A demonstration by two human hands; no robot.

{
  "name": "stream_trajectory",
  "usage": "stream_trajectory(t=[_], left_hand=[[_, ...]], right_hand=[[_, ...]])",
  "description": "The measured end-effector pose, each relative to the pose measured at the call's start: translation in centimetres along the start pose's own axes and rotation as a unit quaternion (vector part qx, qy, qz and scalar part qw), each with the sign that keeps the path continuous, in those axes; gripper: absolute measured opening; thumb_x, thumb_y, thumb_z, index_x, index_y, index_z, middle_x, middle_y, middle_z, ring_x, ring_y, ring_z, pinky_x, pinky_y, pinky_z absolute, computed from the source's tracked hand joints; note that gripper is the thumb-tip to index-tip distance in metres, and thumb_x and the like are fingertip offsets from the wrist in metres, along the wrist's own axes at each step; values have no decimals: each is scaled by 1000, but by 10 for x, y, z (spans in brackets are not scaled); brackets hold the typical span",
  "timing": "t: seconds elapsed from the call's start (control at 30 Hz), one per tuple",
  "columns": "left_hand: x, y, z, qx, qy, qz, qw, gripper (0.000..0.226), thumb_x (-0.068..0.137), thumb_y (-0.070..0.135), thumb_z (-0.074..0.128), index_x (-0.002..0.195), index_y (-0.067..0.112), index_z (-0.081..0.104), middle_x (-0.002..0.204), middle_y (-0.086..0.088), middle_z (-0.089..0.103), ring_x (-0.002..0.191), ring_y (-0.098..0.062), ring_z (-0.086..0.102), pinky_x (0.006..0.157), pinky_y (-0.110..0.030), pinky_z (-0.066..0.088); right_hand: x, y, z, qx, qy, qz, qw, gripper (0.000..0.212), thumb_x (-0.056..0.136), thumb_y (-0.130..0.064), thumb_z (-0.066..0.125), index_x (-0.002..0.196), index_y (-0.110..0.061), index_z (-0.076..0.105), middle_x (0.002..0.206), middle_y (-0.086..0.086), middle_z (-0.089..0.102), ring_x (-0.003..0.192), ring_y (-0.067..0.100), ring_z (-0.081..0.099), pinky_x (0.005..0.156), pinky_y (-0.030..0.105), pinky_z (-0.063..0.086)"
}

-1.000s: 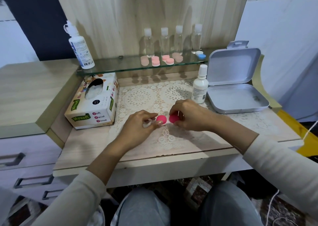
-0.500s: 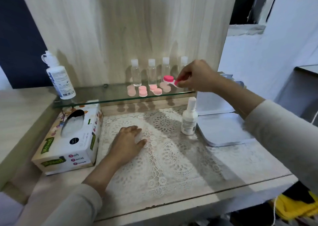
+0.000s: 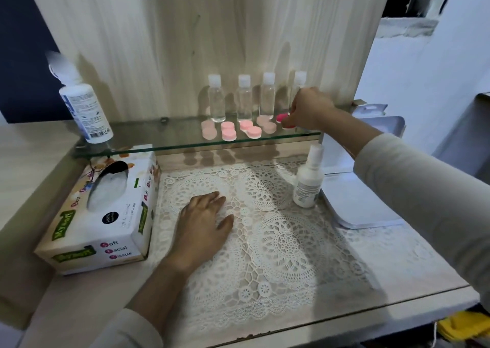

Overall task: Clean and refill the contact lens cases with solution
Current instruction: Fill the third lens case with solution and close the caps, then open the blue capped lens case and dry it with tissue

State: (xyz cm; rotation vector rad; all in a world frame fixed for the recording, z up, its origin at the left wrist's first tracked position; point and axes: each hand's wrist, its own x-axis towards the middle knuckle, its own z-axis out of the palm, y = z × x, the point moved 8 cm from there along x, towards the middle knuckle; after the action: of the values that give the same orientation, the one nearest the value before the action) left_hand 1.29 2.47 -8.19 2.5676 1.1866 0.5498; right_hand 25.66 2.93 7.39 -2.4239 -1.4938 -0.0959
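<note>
My right hand (image 3: 309, 110) reaches to the right end of the glass shelf (image 3: 159, 138) and pinches a bright pink contact lens case (image 3: 281, 118) that sits low on the glass; most of the case is hidden by my fingers. Several pale pink lens cases (image 3: 240, 130) lie in a row on the shelf to its left. Behind them stand several small clear bottles (image 3: 244, 97) with white caps. My left hand (image 3: 205, 219) rests flat on the lace mat (image 3: 278, 236), fingers straight. A small white solution bottle (image 3: 309, 179) stands upright on the mat at the right.
A large white solution bottle (image 3: 84, 111) stands on the shelf's left end. A tissue box (image 3: 106, 209) lies at the left of the desk. An open grey tin (image 3: 363, 204) sits at the right, behind my right sleeve.
Both hands were on the pink case on the mat. My right hand lifted it to the shelf and has lowered it onto the glass; my left hand settled flat on the mat.
</note>
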Motion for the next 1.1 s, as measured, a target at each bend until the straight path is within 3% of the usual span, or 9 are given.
stream_trajectory(t=[0.23, 0.33, 0.53, 0.6, 0.7, 1.0, 1.1], left_hand=[[-1, 0, -1, -2, -8, -3, 1000, 52, 93, 45, 41, 140, 24, 36, 149, 11, 28, 136, -10, 20, 114, -35, 18], [-1, 0, -1, -2, -11, -4, 1000, 52, 93, 45, 41, 140, 24, 36, 149, 11, 28, 136, -10, 20, 114, -35, 17], [-2, 1, -1, -3, -13, -6, 1000, 52, 94, 44, 41, 141, 24, 36, 150, 11, 27, 137, -9, 19, 114, -33, 15], [-1, 2, -1, -1, -13, -6, 1000, 52, 94, 44, 41, 141, 24, 35, 150, 11, 27, 137, -9, 18, 114, -33, 15], [-1, 2, 0, 3, -15, -6, 1000, 52, 94, 45, 40, 141, 24, 34, 150, 11, 26, 137, -9, 18, 114, -32, 14], [-1, 1, 0, 4, -16, -2, 1000, 53, 94, 48, 37, 141, 24, 35, 150, 11, 27, 137, -9, 19, 114, -32, 15], [-2, 0, 1, 6, -15, -4, 1000, 54, 93, 49, 37, 141, 24, 35, 150, 11, 27, 136, -9, 20, 114, -33, 17]], right_hand=[[3, 6, 0, 15, 3, 4, 1000, 39, 79, -42, 70, 85, -4, 62, 82, 10, 57, 77, 23, 54, 65, 29, 43], [10, 9, -11, 33, 32, -1, 999, 34, 81, -34, 67, 83, -1, 63, 87, 15, 63, 77, 25, 56, 66, 30, 46], [13, 14, -17, -85, 6, -5, 996, 23, 80, -19, 67, 96, -2, 63, 91, 13, 59, 77, 27, 52, 65, 30, 39], [12, 15, -13, -113, -19, -1, 993, 20, 78, -18, 68, 89, -5, 58, 79, 9, 52, 70, 25, 50, 58, 29, 37], [12, 19, -6, -125, -46, 19, 991, 24, 73, -13, 68, 65, -7, 46, 66, 6, 41, 56, 20, 41, 49, 24, 29], [13, 20, 0, -136, -43, 26, 989, 31, 72, -13, 71, 60, -9, 42, 65, 7, 41, 57, 21, 43, 52, 25, 32], [10, 20, -9, -116, -5, 25, 993, 29, 78, -20, 68, 70, -6, 45, 77, 8, 44, 74, 27, 48, 67, 31, 35]])
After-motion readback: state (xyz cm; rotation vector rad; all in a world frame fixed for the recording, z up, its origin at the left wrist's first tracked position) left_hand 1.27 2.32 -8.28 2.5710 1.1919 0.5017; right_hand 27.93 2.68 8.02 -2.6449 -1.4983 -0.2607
